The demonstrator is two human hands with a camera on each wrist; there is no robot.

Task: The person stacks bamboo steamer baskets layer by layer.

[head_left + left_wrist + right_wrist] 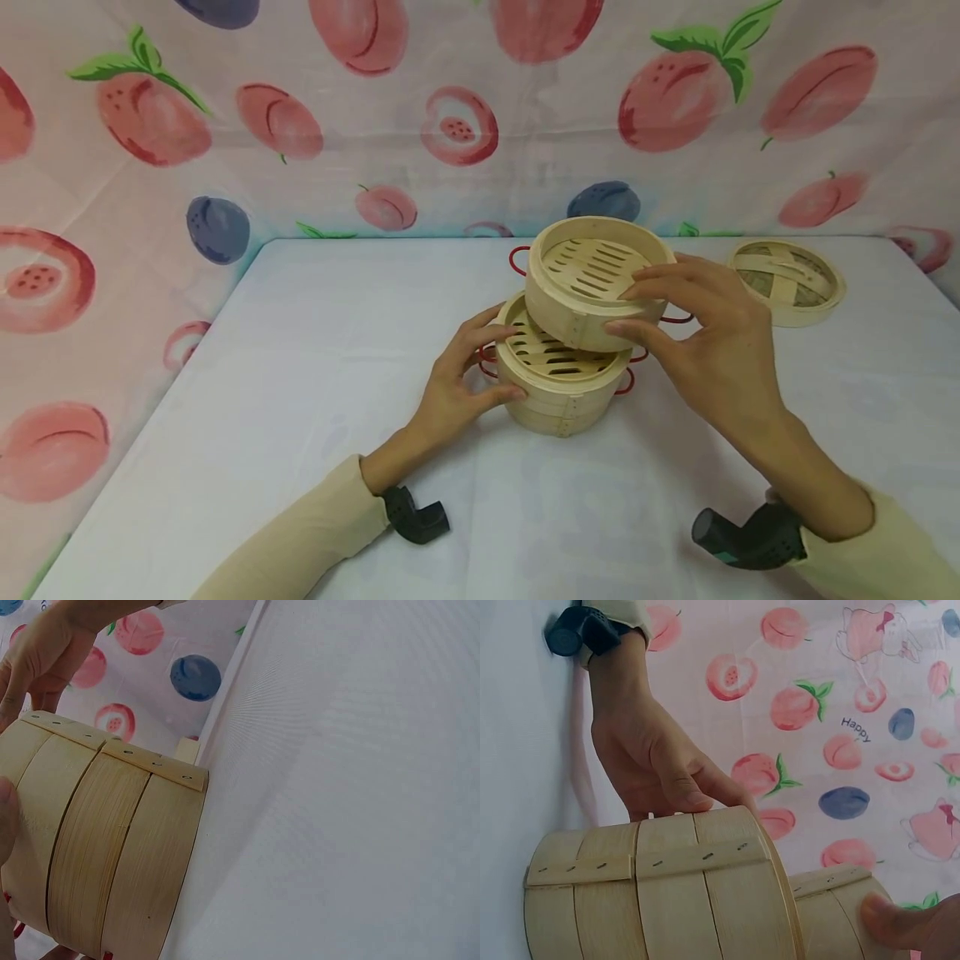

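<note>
My right hand (720, 333) grips a bamboo steamer basket (577, 329) by its right side, thumb on the outer wall and fingers over the rim. This basket is slightly tilted and overlaps the back of two stacked steamer baskets (558, 408), hiding part of their slatted top. With thumb in front and fingers at the rim, my left hand (453, 367) holds the stack by its left side. Small red handles stick out from the baskets. Stapled seams show on the stack's wall (682, 900) in the right wrist view, where the held basket (832, 907) is partly hidden.
A round woven bamboo lid (783, 287) lies at the back right of the white table (300, 333). Behind the table's far edge hangs a fruit-print cloth (450, 50). Each wrist wears a dark camera mount.
</note>
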